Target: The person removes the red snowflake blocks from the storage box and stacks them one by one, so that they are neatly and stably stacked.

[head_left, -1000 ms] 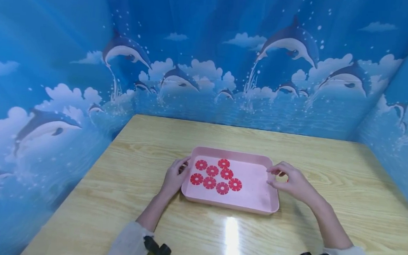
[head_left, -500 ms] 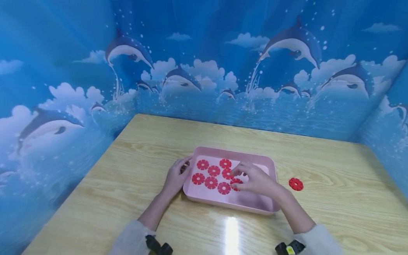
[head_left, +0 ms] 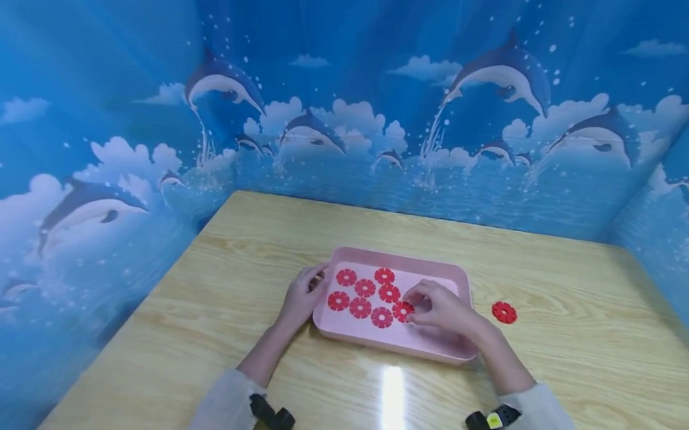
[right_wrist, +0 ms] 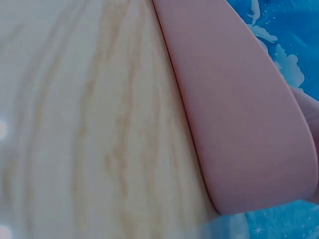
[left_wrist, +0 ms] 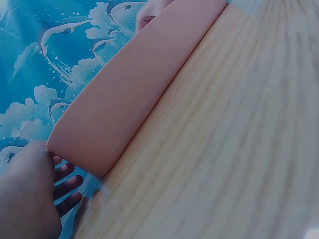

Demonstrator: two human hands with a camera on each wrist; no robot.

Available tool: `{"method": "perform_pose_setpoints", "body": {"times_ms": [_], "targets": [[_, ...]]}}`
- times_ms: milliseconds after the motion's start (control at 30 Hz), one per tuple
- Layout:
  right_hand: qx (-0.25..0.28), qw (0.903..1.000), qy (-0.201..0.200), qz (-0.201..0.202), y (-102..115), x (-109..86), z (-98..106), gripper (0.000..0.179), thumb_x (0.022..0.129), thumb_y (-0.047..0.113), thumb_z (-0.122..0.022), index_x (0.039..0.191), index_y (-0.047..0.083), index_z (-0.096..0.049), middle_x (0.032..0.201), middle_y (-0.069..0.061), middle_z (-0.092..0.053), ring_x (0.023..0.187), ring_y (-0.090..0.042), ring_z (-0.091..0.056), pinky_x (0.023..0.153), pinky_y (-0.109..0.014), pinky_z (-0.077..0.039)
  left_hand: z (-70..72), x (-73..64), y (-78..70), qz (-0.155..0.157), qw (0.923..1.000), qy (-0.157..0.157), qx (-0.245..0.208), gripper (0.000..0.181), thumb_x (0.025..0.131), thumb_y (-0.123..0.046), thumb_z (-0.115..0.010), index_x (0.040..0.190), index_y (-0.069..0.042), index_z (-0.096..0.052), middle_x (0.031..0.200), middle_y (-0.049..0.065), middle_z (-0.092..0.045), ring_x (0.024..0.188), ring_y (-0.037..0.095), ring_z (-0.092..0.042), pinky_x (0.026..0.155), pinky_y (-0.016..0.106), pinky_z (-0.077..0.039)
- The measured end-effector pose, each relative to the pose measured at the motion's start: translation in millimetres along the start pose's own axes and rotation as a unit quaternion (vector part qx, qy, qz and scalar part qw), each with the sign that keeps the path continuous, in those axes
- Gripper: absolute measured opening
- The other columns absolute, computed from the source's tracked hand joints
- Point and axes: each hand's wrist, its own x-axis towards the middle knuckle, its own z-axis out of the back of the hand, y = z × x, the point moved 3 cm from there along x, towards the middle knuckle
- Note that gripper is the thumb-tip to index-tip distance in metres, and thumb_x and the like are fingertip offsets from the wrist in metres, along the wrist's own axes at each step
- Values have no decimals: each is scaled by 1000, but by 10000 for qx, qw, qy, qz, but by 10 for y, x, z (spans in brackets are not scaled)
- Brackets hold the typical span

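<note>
A pink tray (head_left: 395,348) stands on the table with several red notched plastic discs (head_left: 360,307) lying flat in it. At its left end is my left hand (head_left: 302,298), fingertips touching the rim. In the left wrist view the other fingers (left_wrist: 69,186) of that hand hang relaxed and spread beside the tray's corner. My right hand (head_left: 444,310) reaches in over the right side, thumb and index finger bent at the edge of the rightmost disc (head_left: 402,311). I cannot tell whether they pinch it. The tray wall mostly hides this hand in the right wrist view.
One more red notched disc (head_left: 504,312) lies on the wooden table (head_left: 248,235) to the right of the tray. A blue dolphin-print curtain (head_left: 352,97) borders the back and the sides.
My right hand has come from the tray's right rim to the rightmost disc inside, then drawn slightly back. The disc on the table has come into full view. My left hand stays at the rim.
</note>
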Motion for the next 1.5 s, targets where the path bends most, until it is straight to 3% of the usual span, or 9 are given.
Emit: {"method": "perform_pose_setpoints", "body": {"times_ms": [167,633,933,1267,1500], "targets": [[-42,9999,93,-33,-64,-1,-17,35,73,13,-74,106,5,-62,96,0,-56,91,-16,-53,81,-34,-47,12,-4,-17,10,10000,-7,22,33,89,-7,-59,122,0,-57,100,12,-56,85,24,-57,77,34,-50],[-106,9995,262,-151,-100,-17,-41,41,72,9,-70,113,15,-64,96,0,-51,82,-16,-45,70,-30,-43,-1,16,7,-329,9993,-145,57,31,87,0,-59,118,3,-58,97,14,-58,81,26,-58,74,35,-51],[-66,9995,242,-212,-90,-30,-42,35,75,12,-71,110,14,-65,99,0,-52,88,-15,-47,77,-33,-45,-5,8,9,-197,9997,-99,50,33,87,-2,-59,119,1,-58,98,13,-58,83,25,-57,76,35,-51],[-487,9986,-43,-210,-74,-36,-38,32,73,13,-74,103,9,-64,93,4,-54,88,-13,-50,77,-32,-47,-7,4,11,-81,9999,-58,23,33,87,-4,-59,120,1,-58,99,13,-57,83,24,-57,76,35,-51],[-354,9989,-226,-186,-59,-52,-26,33,71,13,-75,101,7,-63,89,4,-53,84,-12,-50,73,-28,-48,-6,4,8,-38,10000,-34,28,34,88,-6,-59,122,-1,-57,100,12,-57,84,24,-57,77,34,-50]]}}
